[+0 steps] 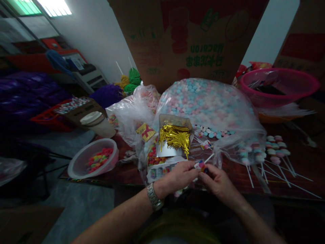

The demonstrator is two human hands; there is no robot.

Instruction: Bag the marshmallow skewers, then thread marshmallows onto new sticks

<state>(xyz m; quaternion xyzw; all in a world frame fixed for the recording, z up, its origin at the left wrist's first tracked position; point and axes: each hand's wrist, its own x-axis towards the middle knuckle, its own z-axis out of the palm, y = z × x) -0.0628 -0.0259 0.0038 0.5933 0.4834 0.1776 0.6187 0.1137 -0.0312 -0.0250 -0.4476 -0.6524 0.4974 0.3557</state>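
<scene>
Table (pixel 307 156): covered in dark red, its front edge crossed by both forearms.
Cardboard box (pixel 177 40): stood behind the bags, its "Macaron" print turned upside down.
Clear bag (pixel 210 98): filled with pink, white and blue sweets, set beyond the hands.
Pink basket (pixel 279 96): placed at the far right.
White bowl (pixel 76 166): partly filled with red, yellow and green sweets, set well to the left of the hands.
Left hand (pixel 176 178): fingertips closed on the left side of the printed tag.
Right hand (pixel 220 184): thumb and forefinger pinched on the tag's right side.
Tray (pixel 175 118): loaded with gold strips (pixel 177 135), set just beyond the left hand.
Sweet skewers (pixel 275 149): grouped to the right, well apart from the right hand.
Printed tag (pixel 199 165): held between both hands' fingertips, above the table's front edge; exact finger contact is partly hidden.
White stick (pixel 209 158): slanted up and rightward from the tag.
</scene>
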